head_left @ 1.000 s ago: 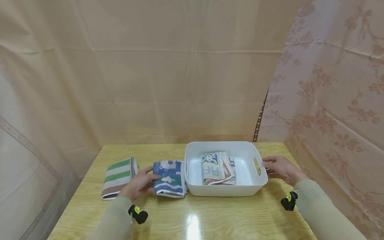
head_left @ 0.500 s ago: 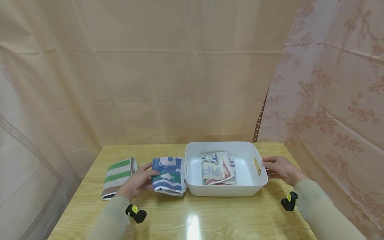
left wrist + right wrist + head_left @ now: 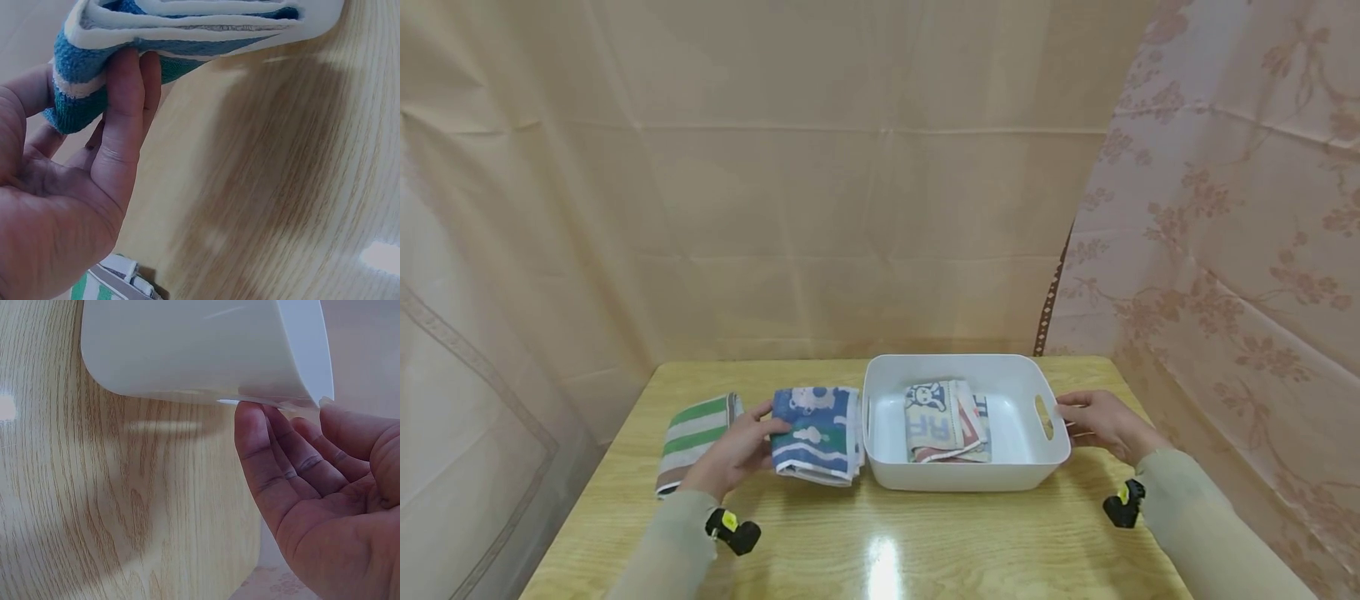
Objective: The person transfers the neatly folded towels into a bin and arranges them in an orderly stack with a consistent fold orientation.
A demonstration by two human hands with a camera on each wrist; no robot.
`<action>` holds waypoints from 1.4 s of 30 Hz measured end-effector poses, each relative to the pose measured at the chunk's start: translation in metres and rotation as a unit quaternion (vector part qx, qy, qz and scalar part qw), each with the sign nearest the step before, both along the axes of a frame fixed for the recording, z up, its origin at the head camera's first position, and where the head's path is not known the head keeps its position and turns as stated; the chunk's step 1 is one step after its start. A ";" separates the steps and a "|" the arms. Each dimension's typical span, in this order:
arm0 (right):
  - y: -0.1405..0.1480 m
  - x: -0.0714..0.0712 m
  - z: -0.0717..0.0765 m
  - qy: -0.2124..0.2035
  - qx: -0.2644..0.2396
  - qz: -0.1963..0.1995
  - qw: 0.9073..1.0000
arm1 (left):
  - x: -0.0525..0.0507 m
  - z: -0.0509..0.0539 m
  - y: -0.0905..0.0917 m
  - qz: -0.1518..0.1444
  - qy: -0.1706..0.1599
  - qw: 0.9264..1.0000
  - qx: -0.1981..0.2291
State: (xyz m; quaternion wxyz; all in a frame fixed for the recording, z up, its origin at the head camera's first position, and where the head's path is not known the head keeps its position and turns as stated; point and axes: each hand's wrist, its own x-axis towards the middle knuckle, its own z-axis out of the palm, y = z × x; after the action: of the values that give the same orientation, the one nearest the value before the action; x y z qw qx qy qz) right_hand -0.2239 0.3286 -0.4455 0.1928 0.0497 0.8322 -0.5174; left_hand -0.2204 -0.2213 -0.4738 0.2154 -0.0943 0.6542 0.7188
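Note:
A folded blue towel point(image 3: 811, 433) with bear pictures and a green band is gripped at its left edge by my left hand point(image 3: 737, 450), thumb on top and fingers below. In the left wrist view the towel's folded layers point(image 3: 187, 25) hang above the table, over a shadow. To its right stands a white plastic bin point(image 3: 970, 477) with folded cream and pink towels point(image 3: 934, 421) inside. My right hand point(image 3: 1105, 423) touches the bin's right end beside the handle hole. From the right wrist view, relaxed fingertips point(image 3: 252, 425) rest against its outer wall, thumb near the rim.
A folded green, white and brown striped towel point(image 3: 696, 437) lies at the left, partly behind my left hand. The wooden table point(image 3: 820, 542) ends at beige curtains point(image 3: 850, 208) at the back, with a pink flowered curtain point(image 3: 1247, 275) on the right.
My left hand and the blue towel have risen a little and shifted slightly left. The right hand and the bin have stayed put.

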 end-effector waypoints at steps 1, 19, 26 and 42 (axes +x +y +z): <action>0.000 0.000 0.000 0.000 0.001 0.000 1.000 | 0.000 0.001 0.000 -0.001 0.002 1.000 0.001; 0.000 0.000 0.001 -0.002 0.002 0.001 1.000 | 0.001 0.018 -0.005 -0.002 0.027 0.999 0.026; 0.000 -0.001 0.000 -0.008 0.008 -0.004 1.000 | 0.003 0.026 -0.006 -0.009 0.027 0.999 0.041; -0.001 0.001 0.002 -0.006 0.010 0.001 1.000 | 0.003 0.033 0.003 -0.018 0.032 0.996 0.082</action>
State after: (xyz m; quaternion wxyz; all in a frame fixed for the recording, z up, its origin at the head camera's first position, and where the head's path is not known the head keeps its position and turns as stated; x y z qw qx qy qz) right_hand -0.2228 0.3280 -0.4431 0.1974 0.0541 0.8361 -0.5090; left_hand -0.2174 -0.2184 -0.4406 0.2141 -0.0410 0.6016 0.7685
